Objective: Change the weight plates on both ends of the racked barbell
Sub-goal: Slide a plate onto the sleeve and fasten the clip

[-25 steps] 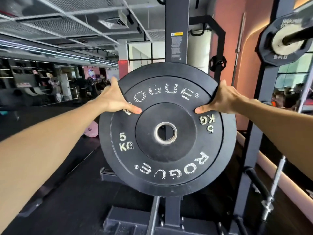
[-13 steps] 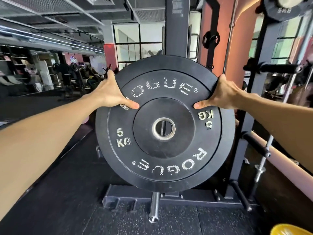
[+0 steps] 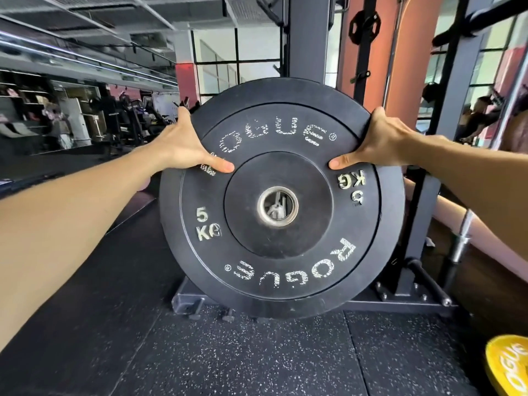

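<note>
Step in hand: carrying a removed or replacement plate; the black 5 kg plate is held in the air, face toward the camera, in front of the rack upright.
Plate location: at chest-to-waist level between both arms, clear of the rubber floor; no bar sleeve passes through its steel centre hole, so it is on no barbell.
Left hand: grips the upper-left rim, thumb pressed flat on the front face, fingers wrapped behind the edge and hidden.
Right hand: grips the upper-right rim in the same way, thumb on the front face, fingers out of sight behind.
Storage peg: a short horizontal peg projects from the rack base at lower right; the plate is well apart from it.
Other plate: a yellow plate shows partly at the bottom-right corner, on or near the floor.
Racked barbell: not identifiable with certainty here; a dark bar crosses the top-right corner.
Next move, judged: bring the centre hole in line with a peg or sleeve, keep the plate square to it, then slide it on; a tilted plate is likely to bind.
Change from earlier frame: plate and view have dropped lower, the rack base and floor fill more of the frame, the yellow plate shows more, and both grips are unchanged.
</note>
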Available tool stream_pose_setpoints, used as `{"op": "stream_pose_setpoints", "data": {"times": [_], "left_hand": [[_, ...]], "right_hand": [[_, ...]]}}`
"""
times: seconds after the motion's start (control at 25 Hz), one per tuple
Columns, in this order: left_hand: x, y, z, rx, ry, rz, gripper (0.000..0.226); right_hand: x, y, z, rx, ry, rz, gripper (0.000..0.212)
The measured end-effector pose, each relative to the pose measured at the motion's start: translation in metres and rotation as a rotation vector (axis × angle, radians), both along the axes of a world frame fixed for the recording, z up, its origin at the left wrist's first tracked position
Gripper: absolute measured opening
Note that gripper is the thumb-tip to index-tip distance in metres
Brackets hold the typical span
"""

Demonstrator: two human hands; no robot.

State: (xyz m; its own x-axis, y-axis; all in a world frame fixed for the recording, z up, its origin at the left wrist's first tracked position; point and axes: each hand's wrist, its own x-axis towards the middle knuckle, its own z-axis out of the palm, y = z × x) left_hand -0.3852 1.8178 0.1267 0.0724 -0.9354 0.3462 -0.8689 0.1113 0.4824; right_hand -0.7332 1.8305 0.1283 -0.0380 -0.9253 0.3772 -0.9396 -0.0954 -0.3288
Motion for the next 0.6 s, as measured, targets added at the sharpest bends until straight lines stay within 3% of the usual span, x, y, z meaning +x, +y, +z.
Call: {"op": "stream_pose_setpoints", "data": {"times": [0.24, 0.36, 0.48, 0.6], "left_hand": [[0.009, 0.000, -0.097, -0.022, 0.015, -0.045, 0.132], [0.013, 0.000, -0.139, -0.001, 0.006, -0.070, 0.141], [0.018, -0.005, -0.168, 0.019, 0.005, -0.065, 0.121], [0.022, -0.012, -0.188, 0.047, 0.026, -0.079, 0.123]], "right_hand": [[0.007, 0.004, -0.103, -0.024, -0.016, -0.007, 0.130], [0.009, 0.009, -0.143, -0.011, -0.021, -0.011, 0.122], [0.012, 0.010, -0.166, 0.025, -0.015, -0.017, 0.120], [0.019, 0.007, -0.184, 0.056, 0.001, -0.030, 0.119]]}}
